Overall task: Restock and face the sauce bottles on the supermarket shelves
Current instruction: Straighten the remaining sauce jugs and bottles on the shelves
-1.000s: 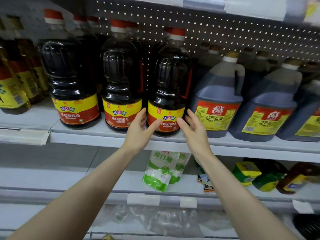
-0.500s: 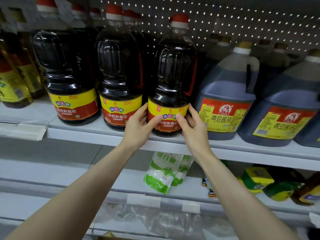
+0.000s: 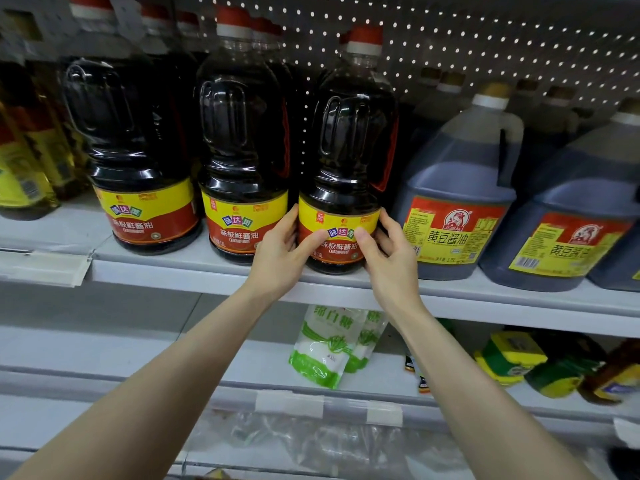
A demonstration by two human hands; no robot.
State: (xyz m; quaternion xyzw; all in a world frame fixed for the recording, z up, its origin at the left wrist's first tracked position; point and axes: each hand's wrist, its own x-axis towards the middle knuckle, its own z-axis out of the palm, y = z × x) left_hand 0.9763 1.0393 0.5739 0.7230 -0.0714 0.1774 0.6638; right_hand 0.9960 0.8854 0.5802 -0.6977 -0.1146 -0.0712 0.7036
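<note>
Two bare arms reach up from the bottom of the view. Under them, at the very bottom, lie some clear plastic bags. A little farther is the lower shelf. A white and green bag leans there between the two arms. Off to the right lie green and yellow packs.

Next comes the upper shelf. The left hand and the right hand meet at its front edge. Both hands hold one sauce bottle. The left hand curls round its left side. The right hand curls round its right side. Both thumbs press on the front of the yellow and red label, close to each other. The sauce bottle stands upright at the front of the upper shelf, between the two hands. It is dark and has a red cap.

Just to its left stands a second bottle of the same kind, and then a third bottle. Far left are yellow oil bottles. Just to the right of the right hand stands a big dark jug, and beside it another jug. More bottles stand in rows behind. At the very back is a grey wall with small holes.
</note>
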